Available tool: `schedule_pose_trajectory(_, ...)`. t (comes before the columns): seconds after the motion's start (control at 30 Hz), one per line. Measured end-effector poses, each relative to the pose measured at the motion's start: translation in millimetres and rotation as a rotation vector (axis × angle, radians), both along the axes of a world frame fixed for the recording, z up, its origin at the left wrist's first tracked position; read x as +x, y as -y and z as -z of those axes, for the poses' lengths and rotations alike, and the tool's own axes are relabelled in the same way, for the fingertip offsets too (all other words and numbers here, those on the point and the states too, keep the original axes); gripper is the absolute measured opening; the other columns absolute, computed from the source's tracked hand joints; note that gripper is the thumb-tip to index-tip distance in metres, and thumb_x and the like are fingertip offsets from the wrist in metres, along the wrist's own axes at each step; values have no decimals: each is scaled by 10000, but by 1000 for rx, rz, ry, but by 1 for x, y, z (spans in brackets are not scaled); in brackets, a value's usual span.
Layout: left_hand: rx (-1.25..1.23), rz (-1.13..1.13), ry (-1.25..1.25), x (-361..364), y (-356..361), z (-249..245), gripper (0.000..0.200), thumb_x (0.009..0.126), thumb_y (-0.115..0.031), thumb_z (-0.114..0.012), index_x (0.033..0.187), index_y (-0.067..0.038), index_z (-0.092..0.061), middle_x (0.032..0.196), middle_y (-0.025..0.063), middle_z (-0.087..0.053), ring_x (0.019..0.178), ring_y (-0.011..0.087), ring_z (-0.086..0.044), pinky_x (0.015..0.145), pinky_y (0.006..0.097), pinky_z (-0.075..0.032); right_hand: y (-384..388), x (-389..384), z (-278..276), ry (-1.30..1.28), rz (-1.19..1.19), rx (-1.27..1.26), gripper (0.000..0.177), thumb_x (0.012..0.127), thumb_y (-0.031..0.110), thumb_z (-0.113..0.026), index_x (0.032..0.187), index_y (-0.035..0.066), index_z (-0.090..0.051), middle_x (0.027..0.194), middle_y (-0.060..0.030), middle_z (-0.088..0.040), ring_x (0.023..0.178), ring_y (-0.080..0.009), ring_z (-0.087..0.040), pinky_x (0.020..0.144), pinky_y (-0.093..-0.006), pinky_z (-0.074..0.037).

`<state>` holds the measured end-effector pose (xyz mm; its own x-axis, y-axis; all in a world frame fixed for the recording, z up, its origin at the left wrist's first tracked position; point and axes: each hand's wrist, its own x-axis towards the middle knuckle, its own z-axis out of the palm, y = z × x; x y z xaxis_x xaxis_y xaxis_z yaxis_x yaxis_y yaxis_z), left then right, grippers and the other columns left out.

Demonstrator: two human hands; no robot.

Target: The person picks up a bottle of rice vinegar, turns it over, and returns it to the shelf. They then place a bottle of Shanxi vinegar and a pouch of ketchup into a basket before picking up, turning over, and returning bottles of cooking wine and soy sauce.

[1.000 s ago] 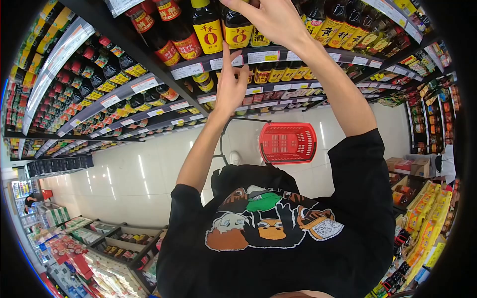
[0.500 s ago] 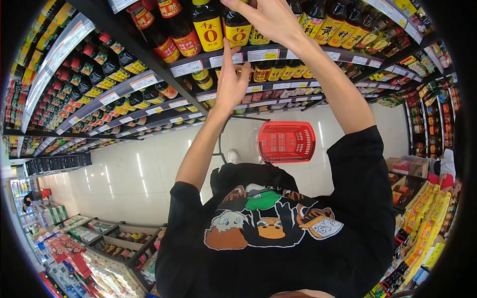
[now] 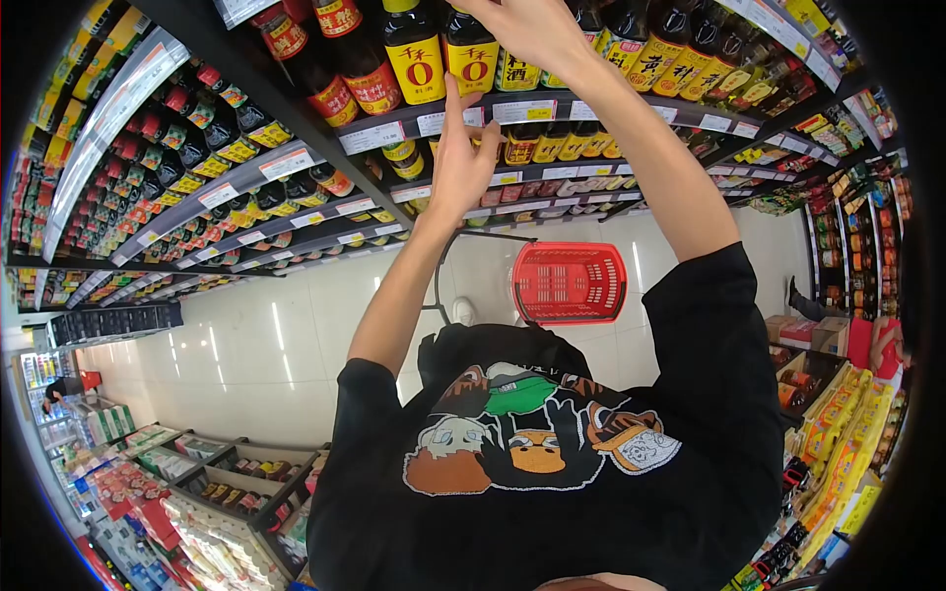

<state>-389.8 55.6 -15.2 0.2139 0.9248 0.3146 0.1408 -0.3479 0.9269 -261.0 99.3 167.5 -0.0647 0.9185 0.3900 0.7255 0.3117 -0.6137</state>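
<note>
Two matching dark bottles of cooking wine with yellow labels stand side by side at the front of the upper shelf. My right hand (image 3: 537, 37) reaches over the neck of the right-hand bottle (image 3: 472, 69) and seems closed around it; the top of the frame cuts off the grip. Below, my left hand (image 3: 461, 158) points upward with its index finger against the bottle's lower front. Its thumb is spread to the right, and nothing lies in the palm. The twin bottle (image 3: 415, 71) stands just to the left, untouched.
Red-labelled bottles (image 3: 371, 89) stand left of the pair, yellow-labelled ones (image 3: 655, 64) to the right. A price-tag rail (image 3: 527, 110) edges the shelf. Below, a red shopping basket (image 3: 570, 283) rests on the floor. At right, another person's leg (image 3: 806, 301) shows near boxed goods.
My right hand has shifted slightly up at the bottle's neck; my left hand stays nearly still. Another person's leg has come into view at the right.
</note>
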Motion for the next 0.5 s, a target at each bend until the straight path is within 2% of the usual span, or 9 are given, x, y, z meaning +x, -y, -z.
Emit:
schedule_pose_trajectory(0.13, 4, -5, -7, 1, -2, 1, 868, 980, -96, -597, 1623, -11, -18, 1447, 249, -515, 884, 240, -716, 821, 369, -554, -2, -5, -1, -67, 23, -40, 516, 1004, 362, -629, 1039, -150, -577, 830, -306, -672, 785, -445, -698, 693, -489, -556)
schedule_pose_trajectory(0.2, 12, -7, -12, 2, -4, 1, 870, 981, -98, -594, 1623, -12, -13, 1446, 246, -515, 884, 238, -715, 819, 370, -554, -11, -5, 7, 44, 45, 122, 498, 1010, 334, -625, 1021, -162, -581, 833, -327, -671, 788, -459, -695, 671, -503, -554)
schedule_pose_trajectory(0.3, -9, 0, 6, 3, -5, 2, 871, 980, -93, -591, 1623, -13, -9, 1443, 243, -516, 884, 236, -712, 827, 376, -552, -13, -6, 6, 19, 21, 89, 488, 1013, 321, -619, 989, -165, -592, 818, -340, -669, 802, -478, -690, 663, -516, -554)
schedule_pose_trajectory(0.43, -10, -6, 19, 4, -5, 3, 870, 979, -91, -590, 1624, -14, -12, 1438, 242, -519, 887, 235, -705, 842, 379, -546, -17, -8, 5, 51, 52, 52, 482, 1015, 319, -615, 952, -159, -604, 769, -327, -664, 773, -480, -688, 656, -519, -553)
schedule_pose_trajectory(0.5, -7, -12, 15, 6, -6, 2, 869, 979, -90, -589, 1625, -15, -12, 1436, 242, -520, 887, 235, -703, 846, 379, -544, -24, -7, 11, 81, 46, 117, 476, 1017, 320, -611, 934, -149, -608, 725, -318, -656, 751, -486, -682, 650, -519, -551)
